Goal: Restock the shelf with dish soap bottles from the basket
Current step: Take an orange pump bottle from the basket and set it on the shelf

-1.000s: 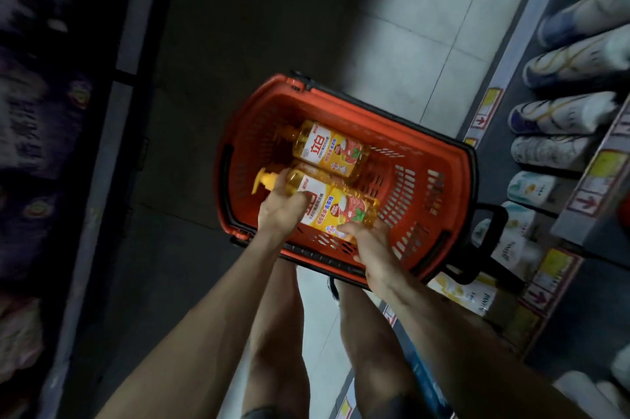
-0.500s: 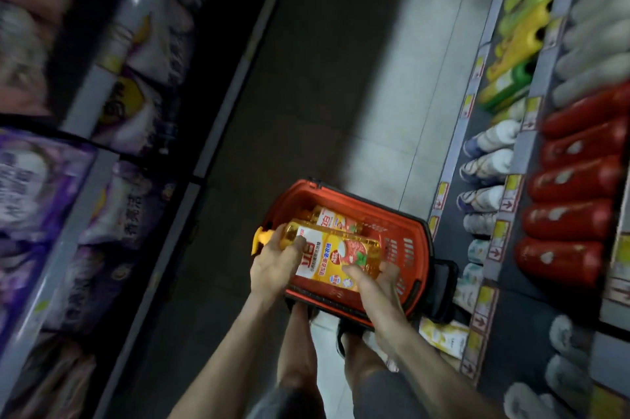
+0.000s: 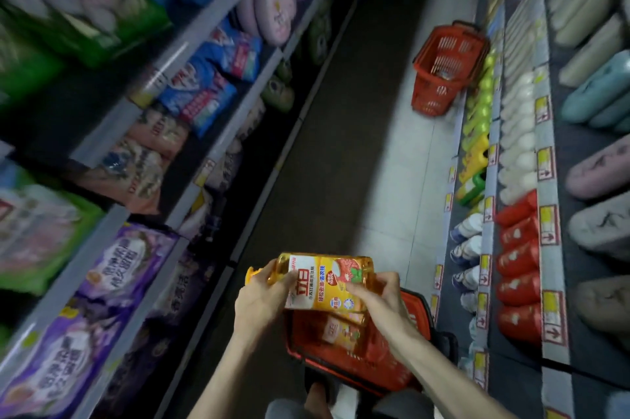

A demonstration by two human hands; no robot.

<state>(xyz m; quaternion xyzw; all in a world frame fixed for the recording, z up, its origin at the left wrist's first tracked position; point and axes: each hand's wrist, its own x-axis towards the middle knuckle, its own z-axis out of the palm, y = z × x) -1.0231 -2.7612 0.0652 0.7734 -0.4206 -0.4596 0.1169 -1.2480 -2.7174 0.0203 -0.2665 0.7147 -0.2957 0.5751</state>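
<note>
I hold a yellow dish soap bottle [image 3: 324,282] sideways in front of me, its pump pointing left. My left hand [image 3: 260,299] grips the neck end and my right hand [image 3: 381,302] grips the base end. Below the bottle stands the red basket [image 3: 412,313] on the floor, with a second yellow dish soap bottle [image 3: 341,331] lying inside it. The shelf [image 3: 491,214] on my right carries rows of bottles.
Another red basket [image 3: 439,77] stands farther down the aisle against the right shelf. Red, white, green and yellow bottles fill the right shelves. The left shelving [image 3: 170,180] holds bags of detergent. My legs are under the basket's near edge.
Both hands lifted the bottle up out of the basket. My view swung up from the basket to the aisle and shelves.
</note>
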